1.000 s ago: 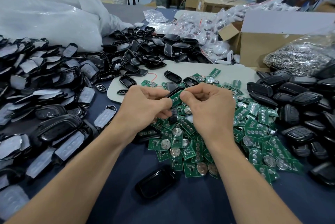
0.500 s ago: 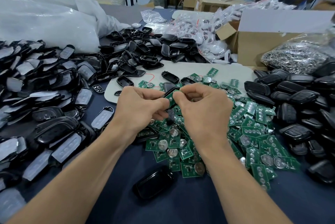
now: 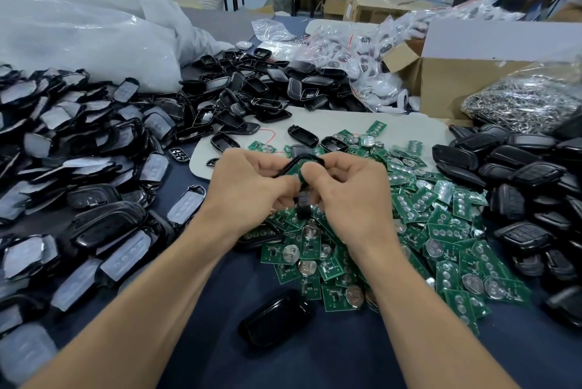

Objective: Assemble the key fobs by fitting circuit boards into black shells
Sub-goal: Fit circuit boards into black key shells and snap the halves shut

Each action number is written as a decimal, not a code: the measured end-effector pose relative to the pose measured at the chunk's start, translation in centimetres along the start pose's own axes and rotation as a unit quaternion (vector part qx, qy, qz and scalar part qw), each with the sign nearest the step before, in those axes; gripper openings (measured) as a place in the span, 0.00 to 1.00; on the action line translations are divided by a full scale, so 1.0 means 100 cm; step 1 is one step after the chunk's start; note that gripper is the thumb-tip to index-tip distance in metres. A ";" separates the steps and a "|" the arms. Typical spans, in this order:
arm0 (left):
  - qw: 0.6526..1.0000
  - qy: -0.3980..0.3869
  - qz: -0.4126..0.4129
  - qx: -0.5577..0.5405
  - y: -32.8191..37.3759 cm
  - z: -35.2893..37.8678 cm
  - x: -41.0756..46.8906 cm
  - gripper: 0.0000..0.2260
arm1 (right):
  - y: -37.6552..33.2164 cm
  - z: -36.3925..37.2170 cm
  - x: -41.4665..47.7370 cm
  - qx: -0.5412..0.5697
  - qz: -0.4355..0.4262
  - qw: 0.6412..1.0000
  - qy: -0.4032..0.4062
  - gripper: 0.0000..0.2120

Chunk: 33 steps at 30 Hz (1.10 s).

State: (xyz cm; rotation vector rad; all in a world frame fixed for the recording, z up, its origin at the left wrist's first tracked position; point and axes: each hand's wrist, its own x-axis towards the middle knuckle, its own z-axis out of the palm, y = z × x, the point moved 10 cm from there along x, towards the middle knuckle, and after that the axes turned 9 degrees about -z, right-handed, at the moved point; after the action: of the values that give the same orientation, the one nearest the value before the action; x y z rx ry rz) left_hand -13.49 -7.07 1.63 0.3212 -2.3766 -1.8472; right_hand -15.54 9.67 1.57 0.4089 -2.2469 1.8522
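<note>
My left hand and my right hand meet above the table's middle and together grip one black shell with a green circuit board sitting in it. Both thumbs press on the board from above. The lower end of the shell pokes out below my fingers. Beneath my hands spreads a heap of green circuit boards, several with round coin cells. A single closed black shell lies on the blue cloth near me.
Shell halves with grey film are heaped at left, open black shells at the back, closed black fobs at right. A white mat, clear bags, a cardboard box and a bag of metal rings stand behind.
My hands have stayed together over the pile. The board now sits lower in the shell, and the shell's black rim shows above my thumbs.
</note>
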 end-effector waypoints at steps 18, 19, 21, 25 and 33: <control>0.850 0.383 0.000 -0.360 -0.022 -0.173 -0.014 0.10 | -0.054 0.211 -0.007 -0.411 -0.240 0.772 -0.422 0.16; 0.859 0.373 -0.003 -0.352 -0.021 -0.171 -0.011 0.09 | -0.053 0.212 -0.007 -0.417 -0.243 0.766 -0.425 0.15; 0.868 0.367 -0.009 -0.334 -0.023 -0.166 -0.008 0.10 | -0.054 0.207 -0.004 -0.412 -0.238 0.779 -0.409 0.10; 0.898 0.348 -0.020 -0.268 -0.026 -0.151 -0.003 0.06 | -0.054 0.170 0.007 -0.311 -0.172 0.875 -0.328 0.11; 0.985 0.114 -0.059 -0.119 -0.021 -0.054 0.013 0.07 | -0.019 0.040 0.001 -0.047 0.025 0.980 -0.189 0.09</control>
State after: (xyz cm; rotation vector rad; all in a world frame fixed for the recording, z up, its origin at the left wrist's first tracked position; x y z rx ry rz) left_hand -13.34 -12.91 0.87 0.6221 -2.0039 -1.9977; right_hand -14.88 5.40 2.53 0.7502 -2.5965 1.8074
